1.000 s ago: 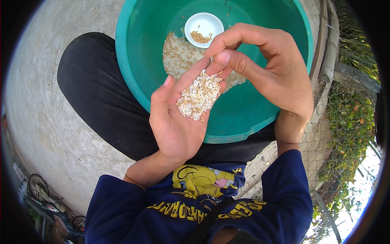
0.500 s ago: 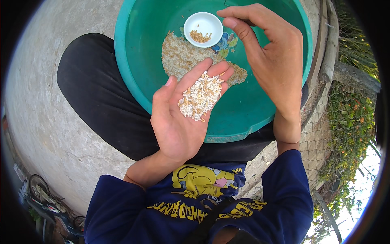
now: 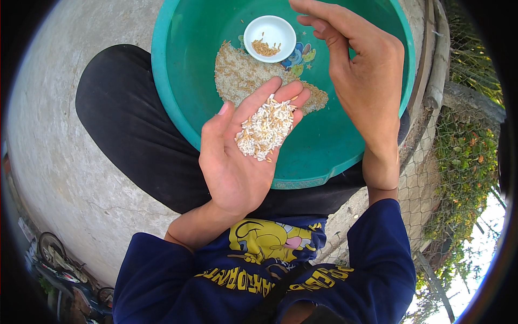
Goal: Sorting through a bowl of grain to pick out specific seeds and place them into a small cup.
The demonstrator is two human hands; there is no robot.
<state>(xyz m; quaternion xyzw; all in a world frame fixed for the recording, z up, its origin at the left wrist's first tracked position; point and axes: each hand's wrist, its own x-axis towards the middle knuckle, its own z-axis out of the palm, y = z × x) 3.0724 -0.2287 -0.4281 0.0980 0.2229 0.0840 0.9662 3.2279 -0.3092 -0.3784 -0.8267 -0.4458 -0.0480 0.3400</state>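
Grey concrete [image 3: 51,151] below: right hand [image 3: 368,67] (pinch now loosened), grains [image 3: 265,127] in cupped left hand [image 3: 236,171]

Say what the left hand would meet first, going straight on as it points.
Probably the loose pale and brown grain in the round green plastic basin, though depth is unclear and the left hand may pass above.

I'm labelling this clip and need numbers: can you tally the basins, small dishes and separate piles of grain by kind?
Green basin: 1
White dish: 1
Grain piles: 3 (on the left hand, in the basin, in the dish)
Total: 5
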